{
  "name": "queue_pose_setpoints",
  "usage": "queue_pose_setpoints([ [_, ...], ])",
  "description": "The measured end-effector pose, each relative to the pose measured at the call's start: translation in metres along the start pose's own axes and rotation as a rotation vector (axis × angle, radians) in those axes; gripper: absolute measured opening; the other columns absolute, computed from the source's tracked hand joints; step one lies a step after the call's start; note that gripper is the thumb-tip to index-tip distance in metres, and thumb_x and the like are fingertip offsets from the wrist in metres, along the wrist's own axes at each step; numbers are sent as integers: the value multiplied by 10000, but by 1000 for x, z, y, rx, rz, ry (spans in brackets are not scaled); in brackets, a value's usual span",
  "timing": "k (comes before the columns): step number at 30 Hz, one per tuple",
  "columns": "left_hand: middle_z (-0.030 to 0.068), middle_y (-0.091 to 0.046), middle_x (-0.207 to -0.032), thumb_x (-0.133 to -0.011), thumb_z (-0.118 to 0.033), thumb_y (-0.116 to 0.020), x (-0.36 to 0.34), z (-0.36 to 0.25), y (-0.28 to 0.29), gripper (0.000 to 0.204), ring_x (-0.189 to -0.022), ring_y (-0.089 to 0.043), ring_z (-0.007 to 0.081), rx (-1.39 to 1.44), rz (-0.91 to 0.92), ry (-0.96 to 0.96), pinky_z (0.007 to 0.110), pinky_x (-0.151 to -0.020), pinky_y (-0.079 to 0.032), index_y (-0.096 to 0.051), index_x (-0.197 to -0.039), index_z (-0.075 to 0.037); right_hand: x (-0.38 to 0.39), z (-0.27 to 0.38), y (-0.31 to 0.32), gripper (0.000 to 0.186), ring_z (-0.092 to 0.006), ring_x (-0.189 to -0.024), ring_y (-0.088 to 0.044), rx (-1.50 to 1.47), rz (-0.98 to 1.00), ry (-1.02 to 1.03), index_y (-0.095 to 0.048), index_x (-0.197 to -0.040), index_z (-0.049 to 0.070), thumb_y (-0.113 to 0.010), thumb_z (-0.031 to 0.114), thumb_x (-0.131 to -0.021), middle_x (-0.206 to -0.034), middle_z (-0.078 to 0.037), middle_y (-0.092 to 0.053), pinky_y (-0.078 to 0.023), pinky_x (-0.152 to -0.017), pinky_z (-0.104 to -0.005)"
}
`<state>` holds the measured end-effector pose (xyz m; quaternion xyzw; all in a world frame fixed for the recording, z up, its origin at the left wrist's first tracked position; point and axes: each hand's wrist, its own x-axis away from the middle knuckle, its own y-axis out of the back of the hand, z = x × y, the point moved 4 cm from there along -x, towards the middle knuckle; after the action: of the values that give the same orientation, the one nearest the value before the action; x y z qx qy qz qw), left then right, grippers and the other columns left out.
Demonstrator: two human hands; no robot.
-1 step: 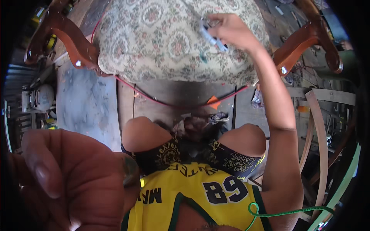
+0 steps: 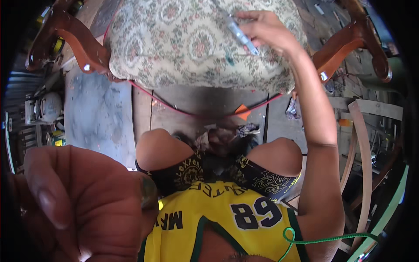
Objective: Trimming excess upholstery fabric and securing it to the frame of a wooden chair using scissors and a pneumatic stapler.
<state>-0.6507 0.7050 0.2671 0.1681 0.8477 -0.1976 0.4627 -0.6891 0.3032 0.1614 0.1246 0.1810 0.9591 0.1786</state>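
Note:
A cushion [image 2: 170,48] covered in cream floral fabric fills the upper middle, between two carved brown wooden legs. Over its right half, my right hand [image 2: 270,32] grips a slim pale-blue handled tool [image 2: 242,37]. A thin dark line runs on from the tool's far end; whether it is a shaft or a mark on the fabric, I cannot tell. The tool's exact kind is blurred. My left hand [image 2: 87,201] is raised very near the camera at the lower left, its fingers curled together. Whatever those fingers hold, if anything, is hidden.
Curved wooden legs [image 2: 83,46] flank the cushion. A red hose [image 2: 166,108] sags below its front edge, near an orange scrap [image 2: 242,112]. On the left lies a marbled grey board [image 2: 98,118]. Bent wooden strips [image 2: 362,153] stand at right, near a green cord [image 2: 331,240].
My right hand has shifted slightly over the cushion, and the pale-blue tool has turned a little in the fingers. My left hand stays almost where it was.

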Motion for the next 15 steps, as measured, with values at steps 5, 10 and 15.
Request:
queue_pose_setpoints([
  [5, 76, -608, -1222, -969, -364, -644, 30, 3, -34, 402, -981, -580, 276, -14, 98, 62, 409, -769, -486, -598, -1264, -94, 49, -30, -13, 516, -159, -660, -697, -534, 129, -147, -648, -1259, -84, -825, 200, -866, -899, -89, -716, -611, -593, -283],
  [10, 121, -617, -1116, -993, -293, -601, 79, -1, -104, 330, -881, -625, 303, 121, 126, 124, 425, -716, -512, -596, -1192, -30, 139, -65, 4, 524, -115, -618, -680, -462, 259, -243, -705, -1184, -36, -916, 237, -789, -756, -52, -699, -583, -540, -274],
  [15, 180, -657, -1122, -950, -12, -602, 181, 78, -193, 149, -996, -688, 285, 258, -23, 987, 386, -868, -599, -588, -1087, 45, 229, -87, 57, 636, -93, -629, -670, -422, 105, -77, -605, -1384, -38, -866, 9, -806, -861, -87, -740, -535, -534, -229],
])
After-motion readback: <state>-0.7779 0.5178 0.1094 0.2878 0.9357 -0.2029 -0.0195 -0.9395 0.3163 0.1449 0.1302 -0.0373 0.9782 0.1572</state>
